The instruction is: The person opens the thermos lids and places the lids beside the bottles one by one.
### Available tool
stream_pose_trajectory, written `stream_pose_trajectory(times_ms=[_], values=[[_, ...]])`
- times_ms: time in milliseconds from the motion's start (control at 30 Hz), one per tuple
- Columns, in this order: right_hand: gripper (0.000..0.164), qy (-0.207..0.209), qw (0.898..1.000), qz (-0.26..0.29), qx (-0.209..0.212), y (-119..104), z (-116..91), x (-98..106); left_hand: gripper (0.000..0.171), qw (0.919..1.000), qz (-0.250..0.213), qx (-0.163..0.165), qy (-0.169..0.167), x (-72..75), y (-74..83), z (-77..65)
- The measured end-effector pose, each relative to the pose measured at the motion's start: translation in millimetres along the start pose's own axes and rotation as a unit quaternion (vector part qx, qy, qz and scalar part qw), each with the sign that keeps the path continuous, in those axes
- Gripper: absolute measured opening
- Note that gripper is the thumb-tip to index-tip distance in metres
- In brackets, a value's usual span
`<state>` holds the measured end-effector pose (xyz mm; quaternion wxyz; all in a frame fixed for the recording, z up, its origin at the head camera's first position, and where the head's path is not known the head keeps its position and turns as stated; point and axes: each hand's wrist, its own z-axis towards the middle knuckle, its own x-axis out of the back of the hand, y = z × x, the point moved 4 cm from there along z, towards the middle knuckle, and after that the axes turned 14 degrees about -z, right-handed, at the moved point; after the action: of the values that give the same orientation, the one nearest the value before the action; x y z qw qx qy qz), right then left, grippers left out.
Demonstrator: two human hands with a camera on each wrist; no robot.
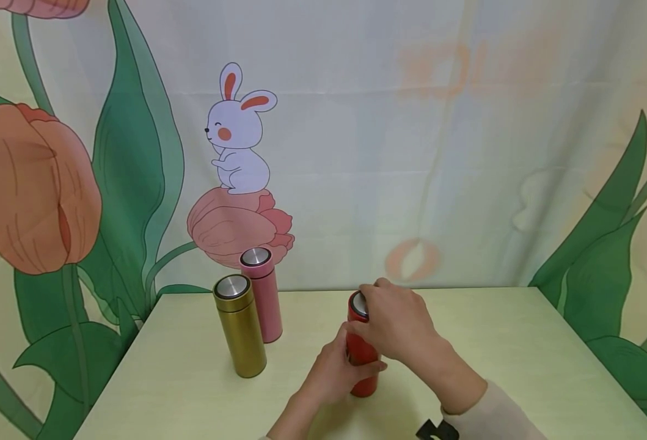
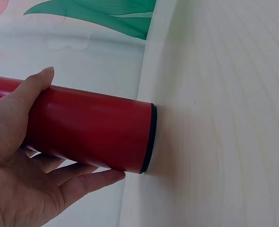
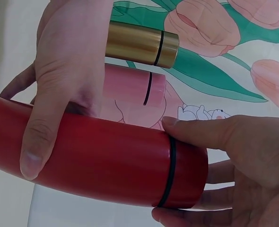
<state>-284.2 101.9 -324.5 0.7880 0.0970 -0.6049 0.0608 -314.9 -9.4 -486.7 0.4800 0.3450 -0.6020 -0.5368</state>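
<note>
A red thermos flask (image 1: 363, 351) with a silver-topped lid stands about upright on the table, held in both hands. My left hand (image 1: 334, 374) grips the flask's body, thumb on one side and fingers round the other. Up at the lid (image 3: 190, 171), my right hand (image 1: 402, 321) holds on with thumb and fingers, just past the black ring under it. In the left wrist view the flask's black base rim (image 2: 150, 139) is at the tabletop; whether it touches, I cannot tell.
To the left stand a gold thermos flask (image 1: 242, 336) and, behind it, a pink one (image 1: 267, 299), both with lids on. The pale wood-grain table (image 1: 191, 391) ends at a curtain (image 1: 345, 183) printed with tulips and a rabbit.
</note>
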Motion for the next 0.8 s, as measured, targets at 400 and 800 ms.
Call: stream_pose_trajectory(times_ms=[400, 800], values=[[0.05, -0.023, 0.998, 0.042, 0.044, 4.0, 0.6, 1.0, 0.075, 0.9999, -0.002, -0.011, -0.001, 0.6, -1.3, 0.4], [0.058, -0.049, 0.988, 0.133, 0.066, 11.2, 2.9, -0.5, 0.072, 0.9999, -0.005, -0.009, -0.005, 0.4, -0.1, 0.0]])
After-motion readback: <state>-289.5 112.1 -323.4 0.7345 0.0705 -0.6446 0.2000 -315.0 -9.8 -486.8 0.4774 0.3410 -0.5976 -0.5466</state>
